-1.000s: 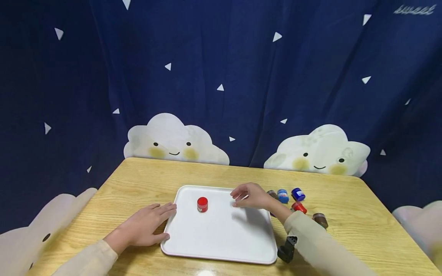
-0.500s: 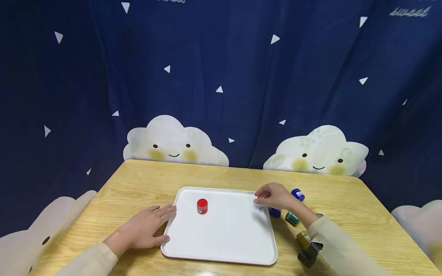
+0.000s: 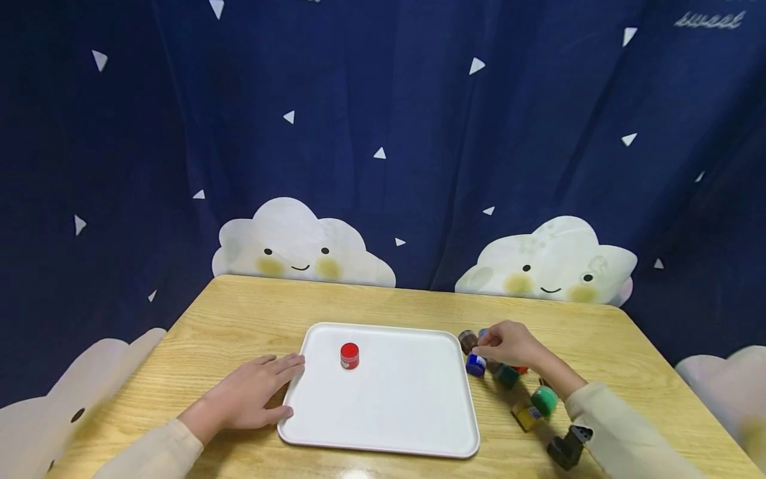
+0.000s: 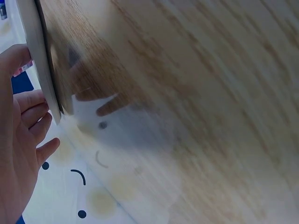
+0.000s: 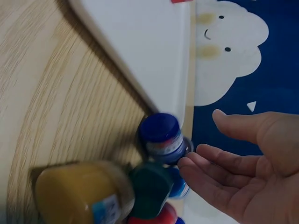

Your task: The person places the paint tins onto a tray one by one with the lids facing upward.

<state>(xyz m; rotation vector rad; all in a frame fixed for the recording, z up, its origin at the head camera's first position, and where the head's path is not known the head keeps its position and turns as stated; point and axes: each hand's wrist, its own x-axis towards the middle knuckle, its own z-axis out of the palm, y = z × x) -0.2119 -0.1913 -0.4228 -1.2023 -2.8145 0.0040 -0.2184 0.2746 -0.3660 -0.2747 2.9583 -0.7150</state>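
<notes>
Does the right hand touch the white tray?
Apart. In the right wrist view, wooden tabletop and blue curtain show between the right hand and the white tray.

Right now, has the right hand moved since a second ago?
Yes: the right hand has moved rightward, from over the white tray to the jars beside it.

Bright tabletop (image 3: 251, 306), dim curtain (image 3: 383, 86), soft wrist views.
In the head view, glare spots the bottom edge and soft shadow lies beneath the left hand (image 3: 248, 394); the left wrist view shows glossy reflections and smeared grain; the right is dim, its yellow jar (image 5: 70, 191) blurred.
</notes>
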